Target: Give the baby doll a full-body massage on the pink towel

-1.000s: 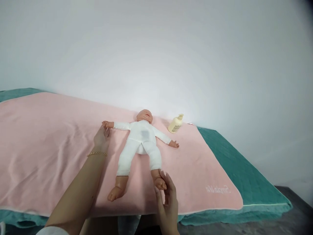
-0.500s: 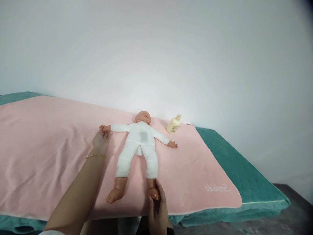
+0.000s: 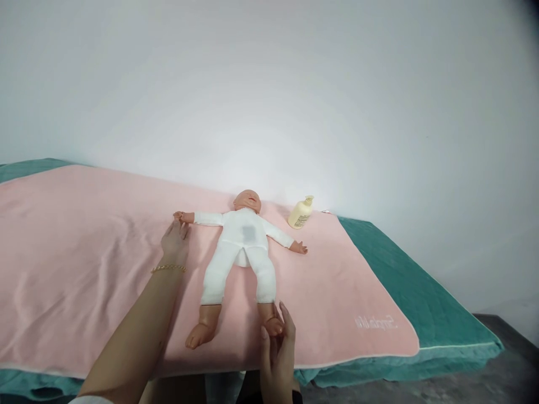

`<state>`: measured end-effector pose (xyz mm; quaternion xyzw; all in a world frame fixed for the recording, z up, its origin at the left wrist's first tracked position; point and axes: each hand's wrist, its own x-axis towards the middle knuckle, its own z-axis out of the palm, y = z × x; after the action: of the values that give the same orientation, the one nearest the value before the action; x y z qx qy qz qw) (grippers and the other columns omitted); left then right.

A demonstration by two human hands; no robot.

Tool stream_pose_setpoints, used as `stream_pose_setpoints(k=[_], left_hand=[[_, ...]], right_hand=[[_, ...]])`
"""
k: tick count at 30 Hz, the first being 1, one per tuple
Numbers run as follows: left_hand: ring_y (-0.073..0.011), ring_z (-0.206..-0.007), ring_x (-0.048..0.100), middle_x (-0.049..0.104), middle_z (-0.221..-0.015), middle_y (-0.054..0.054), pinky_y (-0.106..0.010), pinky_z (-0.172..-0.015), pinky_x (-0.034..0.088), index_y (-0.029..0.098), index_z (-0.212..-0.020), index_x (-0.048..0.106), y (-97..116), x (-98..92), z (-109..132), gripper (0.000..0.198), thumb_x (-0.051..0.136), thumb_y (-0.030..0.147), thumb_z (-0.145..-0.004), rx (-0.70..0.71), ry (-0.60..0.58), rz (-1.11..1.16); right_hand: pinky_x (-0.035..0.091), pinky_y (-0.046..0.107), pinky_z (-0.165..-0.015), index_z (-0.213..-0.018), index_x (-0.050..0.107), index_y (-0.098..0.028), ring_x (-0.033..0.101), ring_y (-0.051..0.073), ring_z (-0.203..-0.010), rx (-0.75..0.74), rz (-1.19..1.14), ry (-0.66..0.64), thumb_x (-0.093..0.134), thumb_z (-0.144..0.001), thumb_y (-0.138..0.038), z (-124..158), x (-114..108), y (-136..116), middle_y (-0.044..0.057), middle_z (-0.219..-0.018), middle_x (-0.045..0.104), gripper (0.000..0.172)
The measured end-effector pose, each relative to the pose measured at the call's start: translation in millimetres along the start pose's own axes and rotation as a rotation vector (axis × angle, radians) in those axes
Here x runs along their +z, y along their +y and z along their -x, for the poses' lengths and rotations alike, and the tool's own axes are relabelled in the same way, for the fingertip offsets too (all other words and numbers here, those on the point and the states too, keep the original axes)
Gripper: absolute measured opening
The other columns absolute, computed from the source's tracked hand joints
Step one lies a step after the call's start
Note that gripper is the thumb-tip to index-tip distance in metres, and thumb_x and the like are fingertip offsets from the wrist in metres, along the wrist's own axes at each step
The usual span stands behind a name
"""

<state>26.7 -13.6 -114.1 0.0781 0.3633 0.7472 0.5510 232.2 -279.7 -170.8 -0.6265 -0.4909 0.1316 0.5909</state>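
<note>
A baby doll (image 3: 245,233) with a soft white body lies on its back on the pink blanket (image 3: 328,292), arms spread and head toward the wall. My left hand (image 3: 174,238), with a gold chain bracelet at the wrist, has its fingers closed at the doll's hand (image 3: 184,216) on the left side. Between the thumb and fingers of my right hand (image 3: 278,359) is the doll's foot (image 3: 273,325) on the right side. The doll's other foot (image 3: 204,332) and other hand (image 3: 298,247) rest untouched on the blanket.
A pale yellow pump bottle (image 3: 300,214) stands beside the doll's head on the right. Under the blanket is a green padded cover (image 3: 404,292), its near edge just in front of me. A white wall (image 3: 269,95) rises behind.
My right hand and the foot in it have shifted a little to the right, swinging that leg outward. My left hand and the doll's hand have moved slightly up and right.
</note>
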Motion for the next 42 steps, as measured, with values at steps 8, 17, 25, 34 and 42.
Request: stream_pose_setpoints(k=[8, 17, 25, 34, 42], left_hand=[[-0.0166, -0.115, 0.063, 0.068, -0.12, -0.006, -0.033, -0.108, 0.043, 0.021, -0.105, 0.072, -6.0, 7.3, 15.8, 0.019, 0.067, 0.027, -0.088, 0.182, -0.048, -0.137], [-0.0249, -0.115, 0.062, 0.071, -0.115, -0.007, -0.04, -0.106, 0.044, 0.017, -0.107, 0.074, -9.0, 19.7, 43.8, 0.033, 0.076, 0.028, -0.076, 0.426, -0.385, -0.508], [-0.0263, -0.117, 0.061, 0.071, -0.117, -0.007, -0.044, -0.111, 0.039, 0.022, -0.105, 0.075, -23.9, 15.8, 48.7, 0.033, 0.077, 0.029, -0.072, 0.499, -0.654, -0.806], [-0.0236, -0.125, 0.055, 0.067, -0.125, -0.005, -0.044, -0.116, 0.03, 0.025, -0.113, 0.071, -26.7, 14.8, 41.1, 0.033, 0.069, 0.034, -0.081, 0.598, -0.852, -0.864], [-0.0239, -0.13, 0.051, 0.065, -0.127, -0.004, -0.043, -0.117, 0.026, 0.026, -0.116, 0.07, -25.0, 15.5, 38.6, 0.035, 0.064, 0.04, -0.085, 0.616, -0.927, -0.997]], right_hand=[[0.044, 0.049, -0.105, -0.144, 0.032, -0.026, 0.045, 0.028, -0.133, -0.08, -0.069, 0.007, 0.048, -0.097, -0.032, -31.4, -9.0, -19.0, 0.015, -0.146, 0.04, 0.05], [0.053, 0.047, -0.096, -0.135, 0.044, -0.025, 0.05, 0.026, -0.127, -0.339, -0.024, 0.01, 0.049, -0.096, -0.023, -80.8, -3.2, -34.1, 0.015, -0.137, 0.048, 0.04], [0.053, 0.048, -0.096, -0.131, 0.047, -0.022, 0.054, 0.026, -0.122, -0.296, -0.084, 0.014, 0.052, -0.095, -0.028, -107.7, 12.7, -42.0, 0.015, -0.132, 0.053, 0.038], [0.051, 0.046, -0.097, -0.129, 0.048, -0.022, 0.053, 0.025, -0.122, -0.285, -0.119, -0.054, 0.053, -0.093, -0.03, -133.6, 27.7, -47.4, 0.013, -0.129, 0.055, 0.037], [0.052, 0.046, -0.097, -0.131, 0.047, -0.021, 0.052, 0.026, -0.124, -0.298, -0.086, -0.061, 0.052, -0.093, -0.033, -138.7, 34.3, -44.5, 0.014, -0.131, 0.055, 0.04]])
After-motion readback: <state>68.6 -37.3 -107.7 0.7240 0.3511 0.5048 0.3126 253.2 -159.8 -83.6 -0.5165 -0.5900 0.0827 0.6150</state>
